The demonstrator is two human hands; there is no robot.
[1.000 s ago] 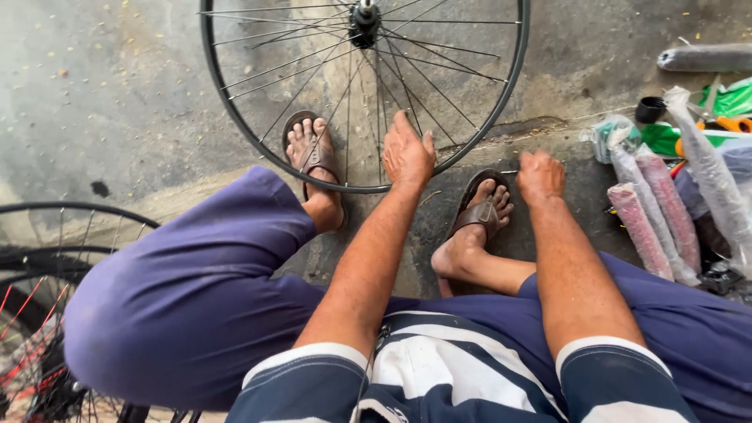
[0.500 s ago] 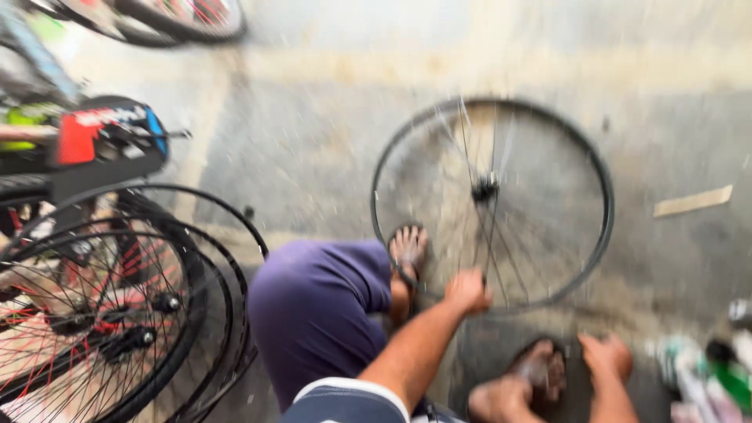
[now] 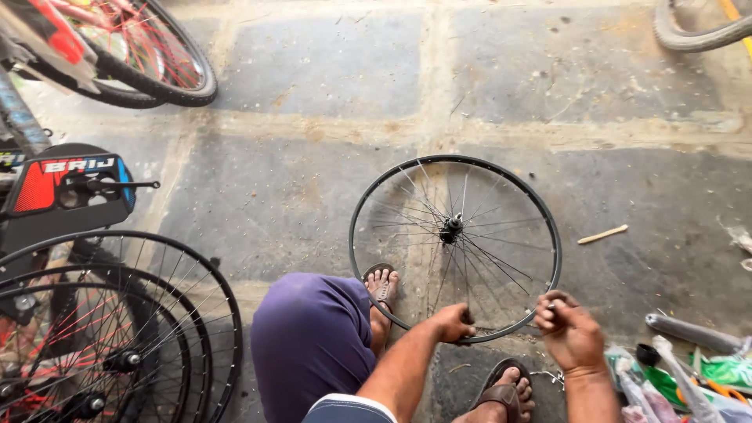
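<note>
Nearest, ref. the bare spoked wheel rim [image 3: 501,184] lying flat on the stone floor [image 3: 313,188]:

1. Near edge of rim: left hand [image 3: 453,322] closed over the rim's near arc, fingers wrapped round it. Right hand [image 3: 569,330] closed at the rim's near-right arc, fingertips pinched at the rim edge; whether it grips the rim itself or a small part there cannot be told.
2. Feet, both in sandals: left foot [image 3: 382,287] lies inside the rim's near-left arc, over the edge. Right foot [image 3: 507,392] sits just outside the rim, nearer the person than both hands.
3. Purple-clad knee [image 3: 309,345] is left of the rim, beside the left foot.
4. Right of rim, near side: pile of wrapped parts and green packets [image 3: 689,376].
5. Rim centre: black hub [image 3: 450,229], spokes radiating out to the rim.
6. Right of rim, mid-distance: pale flat stick [image 3: 601,234] on the floor, well apart.
7. Left of rim: stack of spoked wheels [image 3: 117,329]; beyond it, a red and black bike part [image 3: 66,188].
8. Far left of rim: tyred wheel [image 3: 149,63]. Far right: tyre section [image 3: 697,31] at frame edge.
</note>
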